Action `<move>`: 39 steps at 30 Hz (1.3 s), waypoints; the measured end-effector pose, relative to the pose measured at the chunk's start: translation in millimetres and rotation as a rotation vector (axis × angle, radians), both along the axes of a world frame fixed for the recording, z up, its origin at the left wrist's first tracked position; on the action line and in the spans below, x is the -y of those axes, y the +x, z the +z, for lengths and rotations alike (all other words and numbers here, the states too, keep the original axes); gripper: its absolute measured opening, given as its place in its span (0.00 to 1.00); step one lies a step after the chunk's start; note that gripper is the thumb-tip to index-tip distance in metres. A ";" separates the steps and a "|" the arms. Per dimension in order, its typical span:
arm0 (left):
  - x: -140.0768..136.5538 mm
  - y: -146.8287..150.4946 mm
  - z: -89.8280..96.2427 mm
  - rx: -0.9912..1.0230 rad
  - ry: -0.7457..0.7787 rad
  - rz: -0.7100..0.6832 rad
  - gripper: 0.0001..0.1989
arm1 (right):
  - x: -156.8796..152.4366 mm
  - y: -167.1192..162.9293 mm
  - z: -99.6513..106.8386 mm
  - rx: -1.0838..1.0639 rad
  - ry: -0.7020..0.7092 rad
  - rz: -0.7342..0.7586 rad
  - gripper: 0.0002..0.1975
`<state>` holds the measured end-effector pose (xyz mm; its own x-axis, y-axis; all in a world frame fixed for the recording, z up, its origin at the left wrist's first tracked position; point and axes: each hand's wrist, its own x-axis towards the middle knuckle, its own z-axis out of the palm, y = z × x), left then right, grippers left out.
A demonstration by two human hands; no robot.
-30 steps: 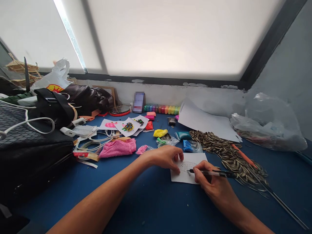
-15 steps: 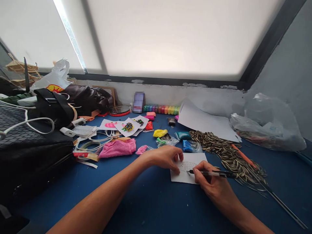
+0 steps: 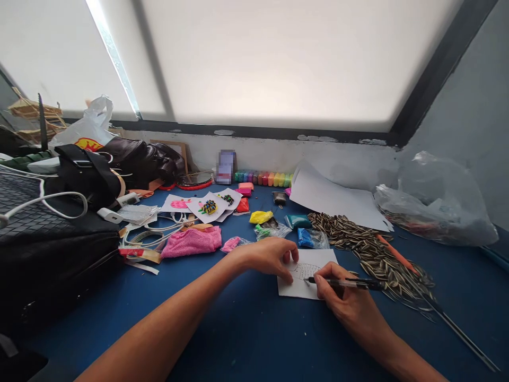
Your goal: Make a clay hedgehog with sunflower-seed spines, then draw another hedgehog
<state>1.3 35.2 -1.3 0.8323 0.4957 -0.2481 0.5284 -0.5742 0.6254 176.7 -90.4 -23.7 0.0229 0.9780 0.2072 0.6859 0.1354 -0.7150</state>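
Observation:
A small white sheet of paper lies on the blue table, with a black line drawing of a rounded, scale-patterned shape on it. My left hand rests on the paper's left side, fingers curved and apart, thumb and fingertips touching it. A black pen is gripped in my right hand, its tip on the paper just below the drawn shape. Beyond the paper are a blue clay packet, a teal packet and a yellow packet.
Sunflower seeds are heaped to the right, with an orange stick among them. White sheets and a plastic bag lie behind. At left are a pink cloth, cables, decorated cards and a black bag.
Almost nothing differs. The pen tip and my right hand have shifted very slightly left; my left hand stays in place on the paper.

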 end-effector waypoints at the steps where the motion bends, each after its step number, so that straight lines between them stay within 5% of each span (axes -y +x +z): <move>1: 0.0 -0.1 -0.3 0.002 0.001 -0.001 0.22 | -0.1 -0.1 0.2 -0.008 -0.006 0.001 0.14; 10: 2.1 -0.5 2.8 -0.005 -0.011 0.006 0.22 | 1.1 0.6 -1.0 -0.046 0.093 -0.103 0.13; 26: -0.1 -0.3 -2.2 -0.004 -0.005 0.000 0.22 | 0.3 2.3 -3.1 0.012 -0.030 -0.071 0.14; 39: -0.2 -0.1 -2.7 0.001 -0.009 0.001 0.23 | -1.5 3.1 -4.1 0.044 0.024 -0.069 0.14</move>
<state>1.2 35.4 -4.0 0.8322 0.4941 -0.2517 0.5281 -0.5678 0.6315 179.9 -88.9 -27.8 0.0803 0.9691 0.2333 0.7252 0.1038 -0.6806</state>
